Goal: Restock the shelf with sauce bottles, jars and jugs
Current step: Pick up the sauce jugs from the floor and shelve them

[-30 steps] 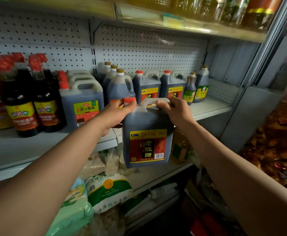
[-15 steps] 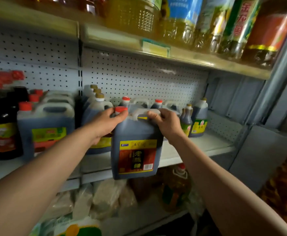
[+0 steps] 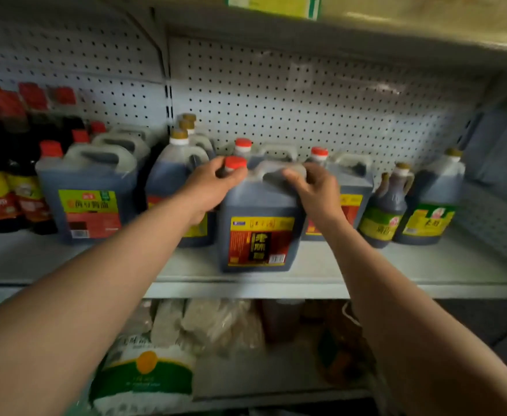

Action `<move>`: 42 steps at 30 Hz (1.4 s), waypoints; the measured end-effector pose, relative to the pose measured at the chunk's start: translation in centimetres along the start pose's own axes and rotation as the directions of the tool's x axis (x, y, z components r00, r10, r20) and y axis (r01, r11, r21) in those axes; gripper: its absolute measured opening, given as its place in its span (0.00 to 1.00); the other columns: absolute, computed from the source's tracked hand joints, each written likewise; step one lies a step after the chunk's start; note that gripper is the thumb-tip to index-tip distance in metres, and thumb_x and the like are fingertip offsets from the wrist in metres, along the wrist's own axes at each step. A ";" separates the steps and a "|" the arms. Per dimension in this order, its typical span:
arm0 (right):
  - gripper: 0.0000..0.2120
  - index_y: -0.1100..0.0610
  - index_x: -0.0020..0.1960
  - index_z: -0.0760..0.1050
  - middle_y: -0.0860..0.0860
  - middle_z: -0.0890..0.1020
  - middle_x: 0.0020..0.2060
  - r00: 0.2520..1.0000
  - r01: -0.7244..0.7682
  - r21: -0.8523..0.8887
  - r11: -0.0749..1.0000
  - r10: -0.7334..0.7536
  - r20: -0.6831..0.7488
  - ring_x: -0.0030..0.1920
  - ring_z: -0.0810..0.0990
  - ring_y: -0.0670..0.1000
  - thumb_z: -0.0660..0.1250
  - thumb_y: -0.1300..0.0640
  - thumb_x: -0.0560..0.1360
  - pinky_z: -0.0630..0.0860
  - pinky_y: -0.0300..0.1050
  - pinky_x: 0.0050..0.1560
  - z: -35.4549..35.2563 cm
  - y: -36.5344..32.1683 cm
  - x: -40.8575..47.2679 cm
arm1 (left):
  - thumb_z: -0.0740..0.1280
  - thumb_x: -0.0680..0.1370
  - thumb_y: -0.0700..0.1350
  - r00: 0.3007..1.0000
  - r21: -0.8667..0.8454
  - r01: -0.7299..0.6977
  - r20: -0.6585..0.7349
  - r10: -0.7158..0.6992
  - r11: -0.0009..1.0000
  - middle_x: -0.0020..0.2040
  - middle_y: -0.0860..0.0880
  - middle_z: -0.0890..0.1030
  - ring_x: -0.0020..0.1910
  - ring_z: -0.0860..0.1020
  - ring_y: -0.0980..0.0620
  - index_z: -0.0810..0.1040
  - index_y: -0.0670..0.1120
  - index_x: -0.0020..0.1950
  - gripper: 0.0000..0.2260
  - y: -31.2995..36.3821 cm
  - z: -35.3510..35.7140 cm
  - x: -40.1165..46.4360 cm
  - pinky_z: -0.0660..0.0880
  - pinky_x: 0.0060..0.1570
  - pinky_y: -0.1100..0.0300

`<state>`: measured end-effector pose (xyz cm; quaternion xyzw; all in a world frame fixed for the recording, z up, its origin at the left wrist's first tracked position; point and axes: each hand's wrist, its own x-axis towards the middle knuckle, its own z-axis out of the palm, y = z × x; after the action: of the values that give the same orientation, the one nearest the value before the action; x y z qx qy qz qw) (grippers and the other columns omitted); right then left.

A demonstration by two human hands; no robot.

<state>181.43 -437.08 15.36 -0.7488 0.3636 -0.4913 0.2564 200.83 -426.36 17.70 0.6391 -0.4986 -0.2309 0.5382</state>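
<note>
A dark vinegar jug point(image 3: 258, 235) with a red cap and a red-and-yellow label stands on the grey shelf board point(image 3: 396, 265), near its front edge. My left hand point(image 3: 213, 187) grips the jug's shoulder, its fingers curled round the red cap. My right hand point(image 3: 315, 190) grips the jug's top handle. Two similar red-capped jugs point(image 3: 348, 187) stand right behind it, partly hidden.
To the left stand a jug with a green-and-orange label point(image 3: 90, 199), a brown-capped jug point(image 3: 171, 181) and dark red-capped bottles point(image 3: 3, 187). Two green-labelled bottles point(image 3: 426, 211) stand on the right. Rice bags point(image 3: 147, 373) lie on the lower shelf. A pegboard backs the shelf.
The jug rose from below the shelf edge and now stands on the shelf board, pushed in. Both hands kept their grip on it.
</note>
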 end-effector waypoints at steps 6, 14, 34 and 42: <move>0.56 0.45 0.82 0.45 0.35 0.66 0.71 0.967 0.056 -0.062 0.997 -0.039 0.254 0.71 0.69 0.45 0.80 0.44 0.68 0.71 0.45 0.68 -1.0 0.2 -3.4 | 0.75 0.72 0.52 0.989 0.123 -0.148 0.003 0.149 0.981 0.66 0.53 0.77 0.64 0.76 0.51 0.66 0.62 0.73 0.32 -0.1 -0.5 -0.8 0.72 0.66 0.51; 0.69 0.50 0.81 0.34 0.51 0.62 0.79 0.965 0.078 -0.225 0.971 -0.017 0.261 0.75 0.66 0.56 0.85 0.56 0.62 0.70 0.46 0.67 -0.5 -0.2 -3.3 | 0.84 0.61 0.46 0.957 0.501 -0.288 0.175 0.230 0.816 0.75 0.46 0.67 0.69 0.70 0.40 0.49 0.60 0.77 0.56 -0.2 -0.7 -1.9 0.71 0.64 0.47; 0.61 0.48 0.82 0.38 0.54 0.70 0.74 0.988 -0.045 -0.306 0.951 0.087 0.125 0.67 0.75 0.61 0.81 0.56 0.67 0.80 0.55 0.54 2.3 -0.7 -3.4 | 0.82 0.63 0.50 0.963 0.704 -0.218 0.043 0.266 0.676 0.69 0.40 0.69 0.69 0.67 0.35 0.49 0.59 0.77 0.53 -0.9 -0.7 0.3 0.75 0.54 0.43; 0.42 0.60 0.75 0.64 0.58 0.72 0.67 0.981 -0.050 -0.428 0.903 -0.036 -0.191 0.68 0.69 0.59 0.78 0.46 0.70 0.70 0.52 0.66 5.0 -3.0 -12.1 | 0.78 0.69 0.53 0.983 0.442 -0.081 -0.115 0.146 0.893 0.74 0.42 0.66 0.73 0.65 0.42 0.56 0.51 0.79 0.45 -5.8 -4.6 -7.1 0.65 0.68 0.50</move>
<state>183.89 -425.51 9.02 -0.7339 0.4891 -0.4687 0.0499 204.11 -418.41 12.13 0.7281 -0.5334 -0.0344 0.4292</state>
